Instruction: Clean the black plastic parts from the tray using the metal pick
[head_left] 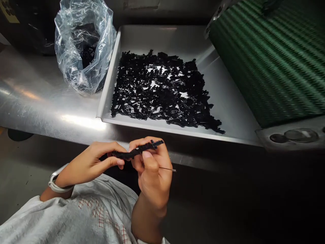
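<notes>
One slim black part (138, 150), near side of the tray (162, 37): drop risk.
Left hand (92, 163) pinches one end, right hand (154, 179) grips the other plus a thin metal rod (168, 168). Sharing that grip could let the part slip; dropped, it likely lands short of the tray. Rod could also scratch it if the grip shifts.

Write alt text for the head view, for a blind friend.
A left hand and a right hand hold a thin black part, with a metal rod jutting from the right hand. Beyond are a pale tray of black pieces, a clear bag at its left and a green ridged surface at its right.
</notes>
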A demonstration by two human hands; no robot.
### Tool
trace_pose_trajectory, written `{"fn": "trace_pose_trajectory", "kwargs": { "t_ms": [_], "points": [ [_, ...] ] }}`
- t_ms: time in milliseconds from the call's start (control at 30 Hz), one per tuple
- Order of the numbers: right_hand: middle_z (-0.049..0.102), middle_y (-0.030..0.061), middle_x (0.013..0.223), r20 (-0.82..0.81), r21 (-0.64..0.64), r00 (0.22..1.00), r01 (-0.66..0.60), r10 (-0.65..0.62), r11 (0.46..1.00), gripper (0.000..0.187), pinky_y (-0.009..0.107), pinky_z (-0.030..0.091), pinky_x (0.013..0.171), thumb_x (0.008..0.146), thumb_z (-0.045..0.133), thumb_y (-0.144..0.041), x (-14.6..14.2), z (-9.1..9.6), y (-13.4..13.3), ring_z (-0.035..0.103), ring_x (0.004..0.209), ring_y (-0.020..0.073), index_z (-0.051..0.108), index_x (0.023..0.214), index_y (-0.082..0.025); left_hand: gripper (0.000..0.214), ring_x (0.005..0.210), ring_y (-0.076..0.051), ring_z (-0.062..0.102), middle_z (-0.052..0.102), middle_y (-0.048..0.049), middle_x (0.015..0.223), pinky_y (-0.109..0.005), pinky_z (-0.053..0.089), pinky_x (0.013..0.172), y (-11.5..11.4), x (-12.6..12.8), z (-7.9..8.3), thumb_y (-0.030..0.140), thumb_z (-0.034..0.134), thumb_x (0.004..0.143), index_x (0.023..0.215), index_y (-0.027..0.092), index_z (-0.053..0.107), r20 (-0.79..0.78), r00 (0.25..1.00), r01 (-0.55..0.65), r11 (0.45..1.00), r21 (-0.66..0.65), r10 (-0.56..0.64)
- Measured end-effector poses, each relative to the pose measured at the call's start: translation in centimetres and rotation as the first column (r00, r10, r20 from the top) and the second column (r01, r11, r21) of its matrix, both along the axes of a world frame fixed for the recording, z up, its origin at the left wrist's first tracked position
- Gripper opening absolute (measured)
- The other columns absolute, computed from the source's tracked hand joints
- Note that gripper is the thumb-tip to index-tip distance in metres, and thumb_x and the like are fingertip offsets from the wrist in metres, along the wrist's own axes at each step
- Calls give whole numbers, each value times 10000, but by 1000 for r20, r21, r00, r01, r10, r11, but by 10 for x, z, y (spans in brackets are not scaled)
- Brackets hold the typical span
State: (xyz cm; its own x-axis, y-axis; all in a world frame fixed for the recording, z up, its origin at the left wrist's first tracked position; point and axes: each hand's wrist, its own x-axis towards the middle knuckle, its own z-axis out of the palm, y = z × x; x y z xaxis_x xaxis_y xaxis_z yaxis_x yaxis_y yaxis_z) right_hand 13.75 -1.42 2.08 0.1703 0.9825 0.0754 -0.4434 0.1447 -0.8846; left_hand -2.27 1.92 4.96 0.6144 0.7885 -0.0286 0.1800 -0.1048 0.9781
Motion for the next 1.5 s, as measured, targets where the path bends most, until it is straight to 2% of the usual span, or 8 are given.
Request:
{"fn": "trace_pose_trajectory", "kwargs": {
  "t_ms": [167, 400, 567, 733, 900, 1067, 1200, 1500],
  "points": [
    [531, -56, 757, -67, -66, 997, -47, 43, 997, 159, 128, 345, 466, 933, 492, -141, -5, -3, -1, 385, 538, 55, 581, 911, -272, 163, 760, -121, 689, 769, -25, 892, -212, 511, 715, 5, -8, 9, 250, 538, 998, 1037, 187, 684, -147, 985, 106, 988, 111, -89],
    [503, -58, 685, 81, -56, 979, -185, 189, 981, 131, 175, 355, 469, 907, 682, -356, -2, -5, -2, 328, 499, 48, 666, 912, -226, 127, 791, -148, 679, 754, -3, 797, -266, 476, 805, 13, -15, 19, 211, 571, 962, 902, 191, 681, -327, 941, 151, 971, 186, -84],
    [431, -74, 664, -37, -60, 986, -162, 160, 985, 221, 179, 267, 411, 916, 676, -444, -7, -8, -3, 317, 457, 43, 620, 873, -235, 240, 657, -122, 670, 739, -5, 754, -227, 500, 648, 18, -5, 2, 332, 762, 849, 1018, 173, 699, 167, 985, 19, 955, -295, 33],
    [535, -63, 690, -116, -65, 988, -108, 100, 992, 162, 175, 266, 407, 926, 675, -393, -14, -6, -8, 287, 441, 40, 595, 906, -254, 345, 366, -15, 386, 573, 56, 520, -155, 304, 418, 7, 22, -26, 508, 770, 810, 917, 182, 740, 564, 789, 160, 804, -572, 244],
    [549, -58, 689, -21, -110, 1000, -21, 19, 994, 177, 171, 317, 431, 902, 699, -402, -10, 0, -13, 342, 477, 60, 618, 993, -274, 289, 407, -7, 357, 483, 71, 497, -133, 279, 432, -1, 30, -30, 488, 792, 797, 821, 202, 765, 568, 769, 161, 771, -616, 294],
    [557, -31, 808, 21, -134, 1000, -6, 9, 991, 84, 151, 411, 500, 974, 595, -345, -3, 1, -22, 491, 597, 69, 618, 1039, -297, 261, 715, -56, 550, 634, 16, 792, -169, 466, 726, -1, 27, -24, 459, 825, 771, 745, 208, 761, 576, 706, 107, 742, -662, 412],
    [564, -14, 803, 170, -176, 983, -34, 64, 984, 151, 177, 480, 629, 1027, 519, -358, 0, 2, -31, 563, 733, 90, 645, 1042, -277, 274, 813, -130, 616, 719, -49, 974, -247, 488, 745, -2, 26, -25, 441, 779, 814, 699, 197, 731, 605, 683, 184, 704, -686, 410],
    [675, -6, 699, 37, -159, 997, -61, 67, 985, 239, 218, 467, 456, 913, 689, -462, -11, 3, -19, 432, 438, 60, 732, 984, -238, 331, 573, -144, 617, 568, -7, 592, -252, 478, 560, 3, 20, -31, 466, 730, 844, 706, 168, 689, 671, 717, 303, 783, -543, 187]
  ]
}}
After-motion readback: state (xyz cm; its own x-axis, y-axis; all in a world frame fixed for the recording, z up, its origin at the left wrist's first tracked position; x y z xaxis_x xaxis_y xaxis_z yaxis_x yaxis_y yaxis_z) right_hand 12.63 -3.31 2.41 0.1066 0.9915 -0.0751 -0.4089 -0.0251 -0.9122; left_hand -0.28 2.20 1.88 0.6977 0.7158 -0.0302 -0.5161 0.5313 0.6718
